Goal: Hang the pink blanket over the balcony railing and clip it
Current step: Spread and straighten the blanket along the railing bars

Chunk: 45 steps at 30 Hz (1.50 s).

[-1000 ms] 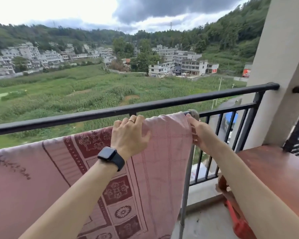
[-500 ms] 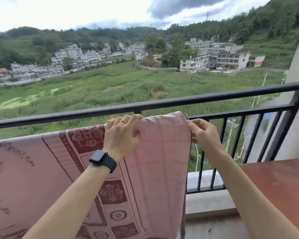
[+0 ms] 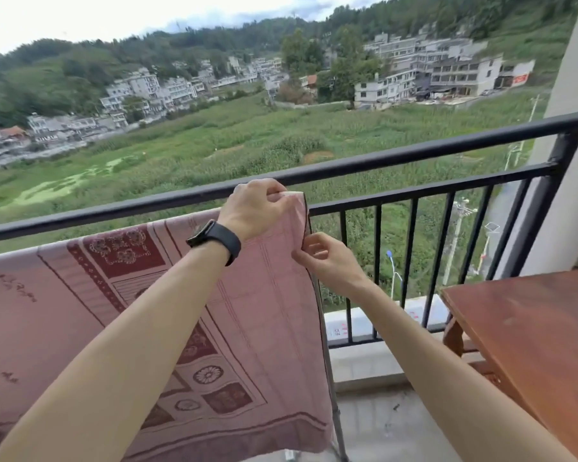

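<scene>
The pink blanket (image 3: 267, 315), patterned with dark red squares and flowers, hangs over a bar just inside the black balcony railing (image 3: 414, 153). It spreads from the left edge of view to the middle. My left hand (image 3: 257, 208), with a black watch on the wrist, grips the blanket's top right corner at the height of the rail. My right hand (image 3: 324, 258) pinches the blanket's right edge just below that corner. No clip is visible.
A reddish wooden table (image 3: 531, 338) stands at the right, close to the railing. A grey metal pole (image 3: 331, 378) runs down under the blanket's right edge. A beige wall pillar (image 3: 574, 161) closes the right side. Fields and buildings lie beyond.
My left hand slid right along the top to the blanket's corner. My right hand dropped to the side edge below it. The view turned left and the table came closer.
</scene>
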{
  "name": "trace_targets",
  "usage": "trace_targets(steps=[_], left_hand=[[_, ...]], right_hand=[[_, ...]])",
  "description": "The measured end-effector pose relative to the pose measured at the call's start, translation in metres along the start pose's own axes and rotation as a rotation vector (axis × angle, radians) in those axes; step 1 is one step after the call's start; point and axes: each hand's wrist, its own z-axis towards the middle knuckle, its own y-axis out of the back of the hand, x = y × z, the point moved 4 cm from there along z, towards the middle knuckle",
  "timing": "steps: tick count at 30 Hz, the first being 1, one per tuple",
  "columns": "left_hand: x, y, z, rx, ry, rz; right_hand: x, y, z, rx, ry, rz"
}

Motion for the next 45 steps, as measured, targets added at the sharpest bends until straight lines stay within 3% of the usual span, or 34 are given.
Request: trace_targets(steps=[4, 9, 13, 18, 20, 23, 27, 34, 40, 45], left_hand=[[-0.013, 0.004, -0.016, -0.043, -0.011, -0.068], [-0.025, 0.007, -0.038, -0.205, -0.059, -0.128], [-0.032, -0.002, -0.068, -0.330, -0.205, -0.045], [-0.019, 0.009, -0.094, -0.334, -0.331, 0.016], [-0.021, 0.018, -0.090, -0.287, -0.289, 0.062], [-0.022, 0.029, -0.078, -0.161, -0.129, 0.046], [-0.031, 0.029, -0.073, -0.010, -0.026, 0.069], [-0.045, 0.029, -0.099, -0.168, -0.048, -0.112], [-0.068, 0.028, -0.135, -0.319, -0.216, -0.187], [-0.076, 0.018, -0.140, -0.183, -0.247, -0.096]], right_hand=[[-0.015, 0.008, -0.020, 0.049, -0.025, -0.070], [-0.016, 0.018, -0.048, -0.095, 0.067, 0.040], [-0.040, 0.006, -0.083, -0.135, 0.034, 0.111], [-0.077, -0.034, -0.104, 0.128, -0.044, -0.142], [-0.095, -0.042, -0.108, 0.215, -0.091, -0.236], [-0.113, -0.037, -0.118, 0.195, -0.189, -0.181], [-0.113, -0.025, -0.131, 0.181, -0.177, -0.191], [-0.113, -0.026, -0.158, 0.183, -0.191, -0.147], [-0.112, -0.010, -0.194, -0.024, -0.103, -0.046], [-0.126, -0.008, -0.215, -0.194, -0.165, 0.012]])
